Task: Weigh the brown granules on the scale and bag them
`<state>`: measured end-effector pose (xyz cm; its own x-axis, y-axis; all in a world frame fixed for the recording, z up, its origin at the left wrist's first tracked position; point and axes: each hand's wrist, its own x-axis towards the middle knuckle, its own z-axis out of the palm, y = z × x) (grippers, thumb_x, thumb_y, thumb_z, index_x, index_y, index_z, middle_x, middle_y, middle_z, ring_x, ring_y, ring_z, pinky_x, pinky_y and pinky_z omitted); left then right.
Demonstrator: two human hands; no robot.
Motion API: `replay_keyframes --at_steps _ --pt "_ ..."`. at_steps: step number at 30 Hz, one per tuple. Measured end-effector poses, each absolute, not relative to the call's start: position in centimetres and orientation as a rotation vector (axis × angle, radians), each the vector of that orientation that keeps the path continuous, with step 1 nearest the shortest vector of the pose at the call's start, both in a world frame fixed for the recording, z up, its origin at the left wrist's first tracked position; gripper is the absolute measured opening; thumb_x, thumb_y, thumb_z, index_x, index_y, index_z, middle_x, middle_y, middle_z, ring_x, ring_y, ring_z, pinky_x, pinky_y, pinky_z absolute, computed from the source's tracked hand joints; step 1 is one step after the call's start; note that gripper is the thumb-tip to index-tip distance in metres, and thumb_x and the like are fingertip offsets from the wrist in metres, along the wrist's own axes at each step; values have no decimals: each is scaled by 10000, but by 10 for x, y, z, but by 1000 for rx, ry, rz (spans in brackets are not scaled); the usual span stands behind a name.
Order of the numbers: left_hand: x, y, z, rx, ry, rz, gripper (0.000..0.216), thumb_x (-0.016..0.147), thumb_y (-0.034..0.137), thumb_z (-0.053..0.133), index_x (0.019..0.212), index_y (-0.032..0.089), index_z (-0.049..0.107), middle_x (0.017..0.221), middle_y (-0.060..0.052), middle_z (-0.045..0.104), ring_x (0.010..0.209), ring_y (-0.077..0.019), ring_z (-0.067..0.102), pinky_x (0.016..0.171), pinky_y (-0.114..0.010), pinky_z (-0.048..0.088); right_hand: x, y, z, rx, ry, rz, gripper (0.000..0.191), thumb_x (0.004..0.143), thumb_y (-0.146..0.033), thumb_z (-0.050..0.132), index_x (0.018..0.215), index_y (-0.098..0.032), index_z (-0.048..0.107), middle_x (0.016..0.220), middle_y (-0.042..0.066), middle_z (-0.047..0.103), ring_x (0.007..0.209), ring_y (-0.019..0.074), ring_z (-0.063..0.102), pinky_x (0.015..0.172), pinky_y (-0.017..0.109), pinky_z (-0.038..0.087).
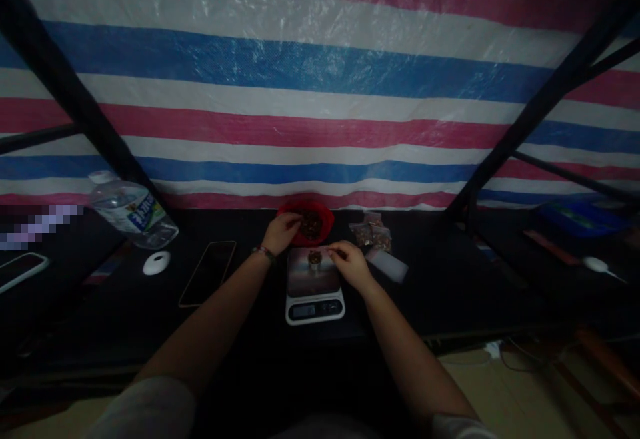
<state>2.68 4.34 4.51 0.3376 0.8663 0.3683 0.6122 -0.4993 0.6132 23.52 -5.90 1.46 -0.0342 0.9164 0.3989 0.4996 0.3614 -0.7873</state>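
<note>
A red bowl (pixel 327 225) holding small brown pieces (pixel 311 224) stands at the back of the dark table. My left hand (pixel 283 232) reaches over its left rim, fingers drawn together at the pieces; what they pinch is too small to name. In front of the bowl lies a white kitchen scale (pixel 315 311) with a lit display. A small metal cup (pixel 314 263), filled with brown pieces, rests on its plate. Just right of the cup, my right hand (pixel 350 264) is closed in a pinch above the plate's edge; its contents cannot be made out.
Several small filled clear bags (pixel 371 233) and a stack of empty-looking bags (pixel 387 264) lie at right. To the left are a phone (pixel 207 273), a white mouse (pixel 157 263) and a tilted plastic bottle (pixel 133 209). Dark metal posts (pixel 520 119) flank a striped sheet.
</note>
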Motion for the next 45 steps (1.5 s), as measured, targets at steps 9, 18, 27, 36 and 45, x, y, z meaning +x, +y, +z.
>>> replay_keyframes --at_steps 9,18,27,36,45 --pt "7 -63 38 2592 940 757 199 846 259 528 963 220 684 928 -43 654 888 -167 584 816 -308 472 279 -95 -30 -1486 -1520 436 182 804 -273 514 848 -185 666 819 49 669 728 176 609 675 295 480" --pt "15 -88 13 2649 922 698 201 820 295 599 997 243 681 997 -45 645 929 -182 565 850 -342 445 271 -101 -30 -1461 -1643 371 174 802 -224 501 839 -193 668 819 49 675 741 175 620 672 288 483" --pt "19 -72 23 2593 982 772 163 847 290 567 923 230 699 901 -34 680 861 -167 585 811 -328 457 274 -100 -31 -1477 -1579 376 164 805 -232 510 836 -188 665 783 39 663 702 164 608 652 279 481" --pt "40 42 54 2443 1375 926 274 804 249 575 1054 185 667 1047 -71 688 948 -217 626 877 -363 483 274 -100 -29 -1459 -1529 395 172 801 -235 505 836 -190 667 800 48 673 718 172 614 655 282 484" --pt "38 -25 42 2536 1105 799 433 791 433 591 1153 196 610 1128 -73 649 1046 -226 584 936 -377 457 273 -100 -27 -1464 -1510 389 168 799 -236 509 822 -190 669 808 49 673 730 171 616 662 283 486"
